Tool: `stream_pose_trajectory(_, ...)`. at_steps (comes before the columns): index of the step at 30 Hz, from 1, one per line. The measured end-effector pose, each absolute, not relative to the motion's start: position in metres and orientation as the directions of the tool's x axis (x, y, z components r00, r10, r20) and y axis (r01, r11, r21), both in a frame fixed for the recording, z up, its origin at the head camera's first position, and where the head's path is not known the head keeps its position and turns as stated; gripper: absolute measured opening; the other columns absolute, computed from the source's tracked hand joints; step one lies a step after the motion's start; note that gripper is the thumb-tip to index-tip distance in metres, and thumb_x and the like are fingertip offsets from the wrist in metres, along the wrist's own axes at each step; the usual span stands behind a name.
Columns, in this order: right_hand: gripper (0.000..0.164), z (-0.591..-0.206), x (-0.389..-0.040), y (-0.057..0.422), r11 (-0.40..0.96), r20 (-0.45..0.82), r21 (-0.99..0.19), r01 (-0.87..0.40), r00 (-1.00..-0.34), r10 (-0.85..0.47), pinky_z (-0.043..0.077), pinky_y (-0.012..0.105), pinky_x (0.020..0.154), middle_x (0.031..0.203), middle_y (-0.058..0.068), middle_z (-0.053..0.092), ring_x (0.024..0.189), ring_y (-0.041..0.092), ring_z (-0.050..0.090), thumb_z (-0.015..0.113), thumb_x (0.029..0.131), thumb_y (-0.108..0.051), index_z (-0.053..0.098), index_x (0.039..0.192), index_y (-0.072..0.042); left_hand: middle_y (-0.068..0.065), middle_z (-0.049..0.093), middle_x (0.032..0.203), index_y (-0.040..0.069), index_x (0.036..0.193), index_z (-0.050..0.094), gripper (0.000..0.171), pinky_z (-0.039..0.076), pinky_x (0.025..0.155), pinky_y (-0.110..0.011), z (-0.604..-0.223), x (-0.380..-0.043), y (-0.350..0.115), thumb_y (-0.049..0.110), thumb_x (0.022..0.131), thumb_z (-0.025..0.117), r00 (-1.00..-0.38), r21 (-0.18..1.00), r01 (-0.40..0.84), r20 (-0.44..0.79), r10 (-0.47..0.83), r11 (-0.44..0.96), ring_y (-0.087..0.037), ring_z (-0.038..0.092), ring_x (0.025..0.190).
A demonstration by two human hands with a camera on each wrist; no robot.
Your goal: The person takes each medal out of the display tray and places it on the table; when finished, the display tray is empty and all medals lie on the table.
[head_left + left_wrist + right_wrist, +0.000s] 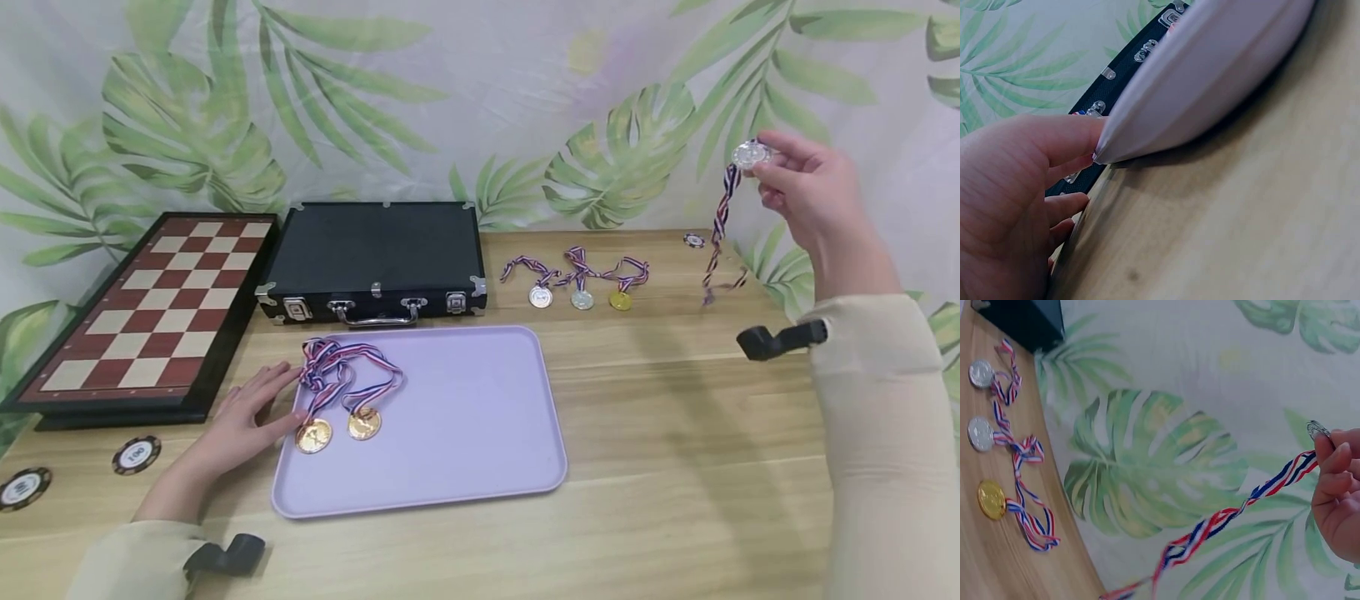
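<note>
A silver medal (pixel 752 154) is pinched between the thumb and fingers of my right hand (pixel 813 187), raised at the right in front of the backdrop. Its red, white and blue ribbon (pixel 1210 522) hangs down twisted. My left hand (pixel 243 425) rests at the left edge of the lavender tray (pixel 465 417), fingers spread and thumb over the rim. Right by that thumb lies a gold medal (pixel 313 435), with another gold medal (pixel 364 423) beside it on the tray. Their striped ribbons (pixel 326 367) are bunched at the tray's upper left.
Behind the tray stands a black case (pixel 378 250), with a checkered board (pixel 161 300) to its left. Two silver medals (pixel 540 297) and a gold medal (pixel 620 300) lie in a row at the back. Poker chips (pixel 137 455) lie at the left, another chip (pixel 694 240) at the back right.
</note>
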State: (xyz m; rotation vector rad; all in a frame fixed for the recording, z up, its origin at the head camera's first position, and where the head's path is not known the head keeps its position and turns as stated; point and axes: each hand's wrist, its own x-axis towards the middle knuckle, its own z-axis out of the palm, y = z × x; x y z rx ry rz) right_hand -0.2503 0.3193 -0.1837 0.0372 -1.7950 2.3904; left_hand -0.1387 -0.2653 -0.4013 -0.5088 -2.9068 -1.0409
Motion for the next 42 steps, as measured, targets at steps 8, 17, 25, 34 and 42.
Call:
stream_pose_trajectory(8, 0.048, -0.187, -0.284, 0.329, -0.268, -0.016, -0.962, -0.055, -0.966, 0.257, 0.04, 0.02, 0.042, 0.094, 0.005, 0.054, 0.057, 0.012, 0.046, 0.064, 0.073, 0.006, 0.056, 0.116, -0.015, -0.027, 0.022, 0.134, 0.004, 0.132, 0.034, 0.061, -0.006, 0.094, -0.058, -0.404, -0.138, -0.266, 0.027, 0.081, 0.059, -0.946, 0.623, 0.309, 0.121, 0.302, 0.718, -0.043, 0.008, 0.123)
stream_pose_trajectory(17, 0.058, -0.231, -0.293, 0.346, -0.15, -0.09, -0.987, 0.048, -0.954, 0.285, 0.039, 0.017, 0.043, 0.082, 0.001, 0.058, 0.052, 0.009, 0.045, 0.06, 0.078, 0.001, 0.039, 0.13, -0.014, -0.026, 0.023, 0.134, 0.004, 0.131, 0.035, 0.061, -0.004, 0.094, -0.058, -0.4, -0.138, -0.266, 0.026, 0.08, 0.06, -0.943, 0.613, 0.321, 0.133, 0.306, 0.722, -0.043, 0.01, 0.123)
stream_pose_trajectory(25, 0.055, -0.281, -0.293, 0.357, 0.073, -0.114, -0.988, 0.137, -0.96, 0.258, 0.039, 0.014, 0.044, 0.074, -0.003, 0.056, 0.052, 0.005, 0.045, 0.05, 0.085, -0.001, 0.028, 0.134, -0.007, -0.027, 0.023, 0.134, 0.004, 0.13, 0.036, 0.06, -0.004, 0.094, -0.059, -0.402, -0.138, -0.267, 0.026, 0.08, 0.06, -0.945, 0.615, 0.312, 0.127, 0.3, 0.724, -0.043, 0.009, 0.123)
stream_pose_trajectory(34, 0.055, -0.339, -0.286, 0.355, 0.259, -0.206, -0.937, 0.235, -0.969, 0.134, 0.039, 0.014, 0.047, 0.071, -0.008, 0.055, 0.053, 0.003, 0.044, 0.049, 0.085, -0.002, 0.024, 0.134, 0.0, -0.026, 0.023, 0.134, 0.005, 0.13, 0.036, 0.061, -0.003, 0.094, -0.059, -0.401, -0.137, -0.268, 0.025, 0.079, 0.061, -0.947, 0.61, 0.31, 0.131, 0.293, 0.73, -0.043, 0.01, 0.123)
stream_pose_trajectory(42, 0.054, -0.37, -0.278, 0.361, 0.362, -0.288, -0.889, 0.28, -0.957, 0.031, 0.04, 0.018, 0.051, 0.068, -0.009, 0.054, 0.055, 0.004, 0.045, 0.048, 0.087, -0.006, 0.021, 0.132, 0.006, -0.027, 0.024, 0.133, 0.003, 0.129, 0.037, 0.06, -0.002, 0.094, -0.059, -0.401, -0.137, -0.266, 0.024, 0.079, 0.061, -0.944, 0.613, 0.322, 0.144, 0.298, 0.722, -0.044, 0.011, 0.123)
